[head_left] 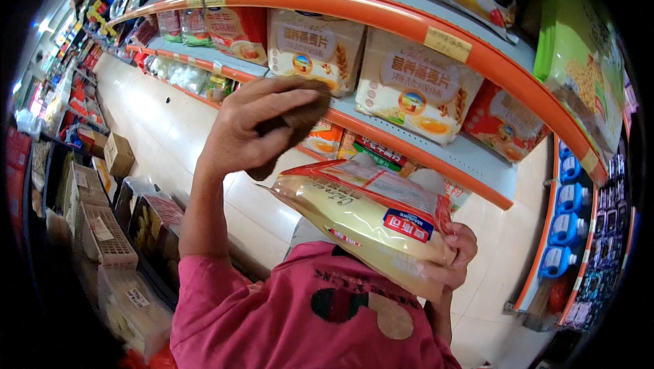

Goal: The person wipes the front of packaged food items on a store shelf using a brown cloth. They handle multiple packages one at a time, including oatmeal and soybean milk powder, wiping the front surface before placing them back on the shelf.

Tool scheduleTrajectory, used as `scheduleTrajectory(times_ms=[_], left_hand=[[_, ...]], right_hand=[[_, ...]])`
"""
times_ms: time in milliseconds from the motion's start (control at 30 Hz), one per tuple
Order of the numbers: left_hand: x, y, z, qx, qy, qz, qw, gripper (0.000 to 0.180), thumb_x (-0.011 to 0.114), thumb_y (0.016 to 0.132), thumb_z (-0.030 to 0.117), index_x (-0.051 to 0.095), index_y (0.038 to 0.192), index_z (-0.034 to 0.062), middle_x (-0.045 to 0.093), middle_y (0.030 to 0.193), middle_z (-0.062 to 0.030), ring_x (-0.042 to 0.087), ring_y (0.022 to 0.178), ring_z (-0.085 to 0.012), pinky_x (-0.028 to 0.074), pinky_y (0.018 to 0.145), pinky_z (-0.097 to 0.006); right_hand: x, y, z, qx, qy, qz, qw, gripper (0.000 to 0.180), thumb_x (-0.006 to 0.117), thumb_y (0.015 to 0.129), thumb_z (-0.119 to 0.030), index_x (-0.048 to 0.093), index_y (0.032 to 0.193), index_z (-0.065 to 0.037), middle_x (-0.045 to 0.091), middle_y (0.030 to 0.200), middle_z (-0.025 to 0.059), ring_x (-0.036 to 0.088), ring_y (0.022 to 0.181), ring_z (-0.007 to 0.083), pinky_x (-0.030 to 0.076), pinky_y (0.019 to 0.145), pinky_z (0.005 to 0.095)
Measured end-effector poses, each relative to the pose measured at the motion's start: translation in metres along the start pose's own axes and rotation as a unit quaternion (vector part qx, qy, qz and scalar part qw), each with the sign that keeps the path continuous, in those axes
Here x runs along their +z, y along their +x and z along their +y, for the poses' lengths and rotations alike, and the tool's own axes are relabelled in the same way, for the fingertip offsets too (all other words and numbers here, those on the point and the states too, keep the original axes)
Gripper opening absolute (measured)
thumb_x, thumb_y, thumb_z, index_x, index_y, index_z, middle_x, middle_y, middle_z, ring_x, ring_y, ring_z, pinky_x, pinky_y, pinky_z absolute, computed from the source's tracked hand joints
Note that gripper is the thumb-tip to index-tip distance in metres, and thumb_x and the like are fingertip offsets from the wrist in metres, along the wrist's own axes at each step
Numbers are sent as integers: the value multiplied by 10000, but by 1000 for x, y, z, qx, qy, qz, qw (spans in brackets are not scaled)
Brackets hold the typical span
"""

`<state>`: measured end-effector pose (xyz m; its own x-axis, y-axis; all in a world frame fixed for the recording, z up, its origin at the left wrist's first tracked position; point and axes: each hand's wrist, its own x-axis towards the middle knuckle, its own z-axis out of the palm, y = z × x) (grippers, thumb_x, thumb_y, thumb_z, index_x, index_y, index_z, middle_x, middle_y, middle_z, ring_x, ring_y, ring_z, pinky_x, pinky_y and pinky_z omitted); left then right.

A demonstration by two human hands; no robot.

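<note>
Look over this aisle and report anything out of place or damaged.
One oddity: a small dark speck on the pale floor tiles, well left of the white packs. It stands out there, but is too small to identify.

One wide fisheye view from head height, close above the hands (238,134) (464,250), facing downward.

This is a grocery shop. Orange-edged shelves (381,12) with small labels (447,43) carry rows of food bags (417,86). Blue bottles (563,226) line another rack (533,270), beyond a tiled floor (136,106).
</note>
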<state>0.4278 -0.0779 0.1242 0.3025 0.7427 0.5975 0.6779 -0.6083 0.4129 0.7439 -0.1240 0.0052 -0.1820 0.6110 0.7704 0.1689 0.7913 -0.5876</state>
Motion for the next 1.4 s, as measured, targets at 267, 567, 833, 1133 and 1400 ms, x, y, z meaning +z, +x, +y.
scheduleTrajectory(times_ms=[267,567,833,1133,1400], left_hand=[[52,46,76,240,-42,-177,954,408,565,612,146,554,990,-8,529,1072,-171,530,758,-286,471,585,-349],[61,47,67,220,-153,-423,866,250,564,555,106,552,799,53,539,1023,-97,530,848,-271,469,649,-369],[11,7,14,-23,-83,-526,846,251,571,540,101,630,782,76,604,935,-90,554,862,-278,454,709,-364],[-5,-67,-75,-378,210,-472,769,371,564,463,117,665,819,87,637,766,-120,608,681,-267,494,658,-330],[67,-155,-100,-384,-105,-415,818,919,714,590,391,251,1328,102,611,879,-172,591,794,-288,466,726,-324]], right_hand=[[3,-8,15,7,30,74,997,334,749,473,-54,570,679,-247,364,1050,33,423,996,283,419,850,371],[9,-5,17,-32,-38,140,989,323,725,527,-86,536,737,-243,347,1017,35,388,1023,283,358,883,410],[2,-4,18,-51,-48,116,991,186,701,579,-87,565,680,-165,383,986,58,415,986,296,382,825,405],[-10,3,11,1,4,40,999,145,664,663,-154,547,738,-111,461,881,87,471,891,273,409,763,394],[-2,-6,27,125,52,75,988,590,687,674,-316,423,1086,13,451,1099,154,457,1026,266,360,909,392]])
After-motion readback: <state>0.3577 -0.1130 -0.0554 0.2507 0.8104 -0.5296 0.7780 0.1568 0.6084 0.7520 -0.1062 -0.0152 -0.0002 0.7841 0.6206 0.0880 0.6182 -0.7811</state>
